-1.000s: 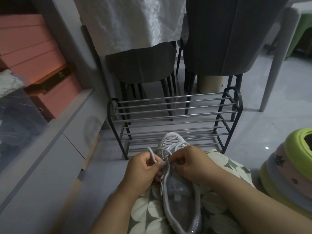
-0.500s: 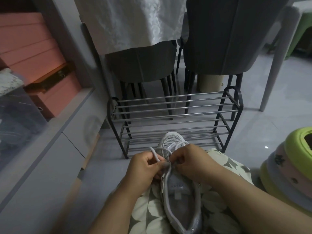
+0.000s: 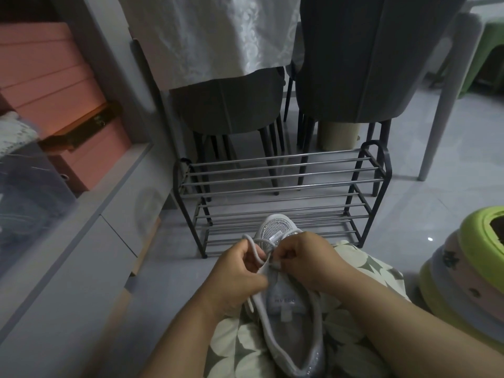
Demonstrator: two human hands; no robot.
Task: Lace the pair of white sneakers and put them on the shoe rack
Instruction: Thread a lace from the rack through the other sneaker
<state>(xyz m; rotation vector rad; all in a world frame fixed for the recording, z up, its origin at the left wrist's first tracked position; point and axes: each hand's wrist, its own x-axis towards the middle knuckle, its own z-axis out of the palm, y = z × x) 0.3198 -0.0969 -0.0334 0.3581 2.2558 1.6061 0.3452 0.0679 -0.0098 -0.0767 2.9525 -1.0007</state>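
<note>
1. White mesh and a smooth grey insole make up the sneaker (image 3: 286, 317), which lies on the person's lap with its heel toward the camera and its rounded toe pointing at the shoe rack (image 3: 278, 192).
2. The lap is covered by soft cloth (image 3: 240, 347) printed with large pale leaf shapes on a grey-green ground.
3. The left hand (image 3: 237, 271) sits on the sneaker's left edge, fingers curled round a loop of thick, round white lace (image 3: 252, 245) that arches up above the knuckles.
4. The right hand (image 3: 302, 257) is just across from it, over the tongue, fingertips pinching the lace close to the eyelets; the two hands nearly touch.
5. To the right, a stack of rounded plastic stools (image 3: 469, 274) in lime green, pink and grey stands on the glossy tile floor (image 3: 450, 159).
6. The shoe rack is just beyond the sneaker's toe: a black metal frame with thin silver bars in tiers.
7. Behind it stand dark grey padded chairs (image 3: 354, 64) on slim black legs, and a white patterned tablecloth (image 3: 212, 31) hangs down.
8. At far left, pink boxes (image 3: 49, 77) are stacked on a grey cabinet (image 3: 81, 241).
</note>
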